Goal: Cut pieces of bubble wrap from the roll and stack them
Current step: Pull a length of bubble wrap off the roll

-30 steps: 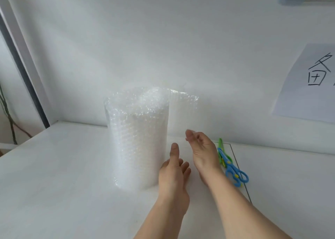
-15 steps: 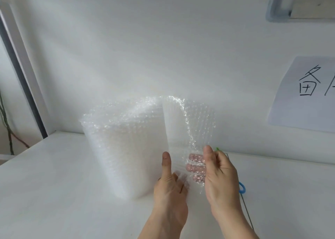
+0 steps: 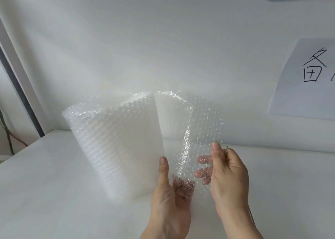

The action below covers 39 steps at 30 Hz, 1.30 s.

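A big roll of clear bubble wrap point(image 3: 116, 142) leans to the left on the white table point(image 3: 45, 184). Its loose end point(image 3: 203, 126) is peeled off to the right and stands in the air. My left hand point(image 3: 168, 198) grips the lower right edge of the roll, thumb up along the front and fingers behind the wrap. My right hand point(image 3: 226, 173) pinches the loose end near its bottom, thumb in front, fingertips showing through the wrap. The scissors are hidden behind my right hand.
A white wall rises directly behind the table. A sheet of paper point(image 3: 306, 79) with handwritten characters hangs on it at the right. A dark window frame point(image 3: 20, 86) runs down the left side.
Both hands took hold of the bubble wrap. The roll tipped to the left and the loose end was pulled out to the right, covering the scissors.
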{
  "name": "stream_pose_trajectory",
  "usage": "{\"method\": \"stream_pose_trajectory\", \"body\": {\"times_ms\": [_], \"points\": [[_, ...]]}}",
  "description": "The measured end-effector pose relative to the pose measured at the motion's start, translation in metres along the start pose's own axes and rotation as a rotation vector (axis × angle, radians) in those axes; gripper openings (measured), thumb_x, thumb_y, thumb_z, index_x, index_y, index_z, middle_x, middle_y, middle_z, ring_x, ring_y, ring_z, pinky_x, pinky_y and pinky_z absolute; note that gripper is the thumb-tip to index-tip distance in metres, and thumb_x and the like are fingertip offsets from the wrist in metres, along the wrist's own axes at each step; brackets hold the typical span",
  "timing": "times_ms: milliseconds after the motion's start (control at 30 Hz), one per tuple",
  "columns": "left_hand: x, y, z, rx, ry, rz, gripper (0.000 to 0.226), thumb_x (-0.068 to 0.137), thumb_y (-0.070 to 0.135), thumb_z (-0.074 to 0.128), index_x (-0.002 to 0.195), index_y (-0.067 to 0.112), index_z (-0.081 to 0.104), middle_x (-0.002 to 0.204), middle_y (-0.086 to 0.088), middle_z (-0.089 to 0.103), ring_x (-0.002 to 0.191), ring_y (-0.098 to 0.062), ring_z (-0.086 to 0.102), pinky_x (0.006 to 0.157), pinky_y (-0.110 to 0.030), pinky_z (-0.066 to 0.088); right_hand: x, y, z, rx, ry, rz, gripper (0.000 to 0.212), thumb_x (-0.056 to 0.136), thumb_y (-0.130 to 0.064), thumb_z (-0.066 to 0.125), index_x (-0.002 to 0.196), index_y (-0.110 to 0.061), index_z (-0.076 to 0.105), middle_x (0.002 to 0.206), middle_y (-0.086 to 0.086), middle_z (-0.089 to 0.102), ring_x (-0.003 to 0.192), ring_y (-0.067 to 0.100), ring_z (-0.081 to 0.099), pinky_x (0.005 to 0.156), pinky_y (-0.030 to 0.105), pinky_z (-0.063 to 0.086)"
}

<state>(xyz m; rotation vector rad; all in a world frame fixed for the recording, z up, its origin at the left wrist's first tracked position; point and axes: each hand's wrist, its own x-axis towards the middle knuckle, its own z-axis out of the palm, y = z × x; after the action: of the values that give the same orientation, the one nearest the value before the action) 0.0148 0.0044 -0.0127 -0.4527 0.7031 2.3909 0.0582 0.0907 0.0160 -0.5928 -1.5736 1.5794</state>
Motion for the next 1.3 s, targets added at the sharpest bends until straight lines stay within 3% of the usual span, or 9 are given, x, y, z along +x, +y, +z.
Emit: {"method": "stream_pose_trajectory", "body": {"times_ms": [100, 233, 367, 600, 800, 933, 1067, 1200, 1300], "points": [[0.002, 0.001, -0.002, 0.019, -0.015, -0.036, 0.044, 0.062, 0.031, 0.082, 0.095, 0.009, 0.062, 0.062, -0.004, 0.052, 0.055, -0.018, 0.051, 0.048, -0.025, 0.054, 0.002, 0.005, 0.0, -0.006, 0.015, 0.046, 0.034, 0.096, -0.039, 0.051, 0.079, -0.01, 0.056, 0.072, 0.004, 0.074, 0.042, 0.021, 0.064, 0.037, 0.027, 0.045], [-0.001, -0.003, -0.003, 0.06, 0.004, 0.002, 0.019, 0.076, 0.018, 0.076, 0.083, 0.011, 0.06, 0.058, -0.001, 0.056, 0.05, -0.016, 0.061, 0.066, -0.031, 0.053, -0.002, 0.003, 0.003, 0.072, -0.036, 0.075, 0.041, 0.079, -0.054, 0.058, 0.089, -0.015, 0.057, 0.078, 0.004, 0.074, 0.059, 0.023, 0.071, 0.047, 0.034, 0.051], [-0.004, -0.002, -0.003, 0.022, -0.044, 0.031, 0.014, 0.073, 0.009, 0.073, 0.081, 0.009, 0.061, 0.07, -0.004, 0.065, 0.058, -0.017, 0.064, 0.073, -0.031, 0.052, -0.003, 0.001, -0.002, 0.198, -0.054, 0.113, 0.026, 0.083, -0.025, 0.071, 0.074, -0.01, 0.053, 0.055, 0.007, 0.059, 0.043, 0.022, 0.054, 0.039, 0.028, 0.041], [-0.006, 0.007, -0.002, -0.074, -0.085, 0.025, 0.03, 0.074, 0.026, 0.075, 0.094, 0.008, 0.061, 0.077, -0.003, 0.066, 0.071, -0.017, 0.064, 0.064, -0.025, 0.058, 0.004, 0.011, -0.009, 0.053, 0.113, 0.107, 0.032, 0.089, -0.026, 0.068, 0.072, -0.01, 0.046, 0.052, 0.004, 0.051, 0.037, 0.016, 0.045, 0.039, 0.028, 0.037], [-0.008, 0.004, -0.002, -0.039, -0.049, 0.043, 0.013, 0.078, 0.017, 0.074, 0.086, 0.012, 0.064, 0.075, -0.001, 0.067, 0.067, -0.017, 0.067, 0.08, -0.03, 0.053, 0.009, 0.012, -0.012, 0.037, 0.125, 0.181, 0.023, 0.089, -0.024, 0.069, 0.079, -0.011, 0.053, 0.066, 0.006, 0.063, 0.043, 0.018, 0.052, 0.041, 0.025, 0.043], [-0.003, 0.003, -0.007, 0.001, 0.004, 0.122, 0.017, 0.084, 0.008, 0.069, 0.079, 0.015, 0.054, 0.083, -0.004, 0.065, 0.069, -0.019, 0.063, 0.077, -0.031, 0.053, 0.017, 0.007, -0.017, -0.264, 0.12, 0.111, 0.038, 0.085, -0.048, 0.065, 0.112, -0.025, 0.052, 0.104, -0.003, 0.07, 0.081, 0.015, 0.068, 0.079, 0.037, 0.051], [-0.003, 0.001, -0.006, 0.021, 0.04, 0.15, 0.022, 0.085, 0.005, 0.068, 0.077, 0.016, 0.051, 0.076, -0.003, 0.066, 0.069, -0.02, 0.063, 0.075, -0.031, 0.053, 0.034, -0.019, -0.007, -0.714, 0.151, -0.179, 0.09, 0.077, -0.069, 0.056, 0.147, -0.019, 0.031, 0.151, 0.004, 0.041, 0.139, 0.024, 0.035, 0.111, 0.043, 0.032], [-0.006, 0.001, -0.005, 0.0, 0.066, 0.142, 0.025, 0.086, 0.003, 0.068, 0.078, 0.017, 0.049, 0.074, -0.003, 0.067, 0.07, -0.022, 0.064, 0.076, -0.032, 0.054, 0.055, -0.044, 0.02, -0.921, 0.009, -0.415, 0.099, 0.073, -0.083, 0.038, 0.15, -0.021, 0.028, 0.159, 0.001, 0.028, 0.149, 0.021, 0.014, 0.118, 0.043, 0.016], [-0.008, 0.002, -0.003, -0.014, 0.056, 0.118, 0.024, 0.086, 0.005, 0.069, 0.077, 0.016, 0.049, 0.077, -0.003, 0.067, 0.071, -0.022, 0.064, 0.075, -0.032, 0.053, 0.067, -0.057, 0.034, -0.959, -0.155, -0.525, 0.099, 0.071, -0.086, 0.028, 0.148, -0.024, 0.032, 0.155, -0.003, 0.037, 0.148, 0.017, 0.018, 0.119, 0.041, 0.015]]}}
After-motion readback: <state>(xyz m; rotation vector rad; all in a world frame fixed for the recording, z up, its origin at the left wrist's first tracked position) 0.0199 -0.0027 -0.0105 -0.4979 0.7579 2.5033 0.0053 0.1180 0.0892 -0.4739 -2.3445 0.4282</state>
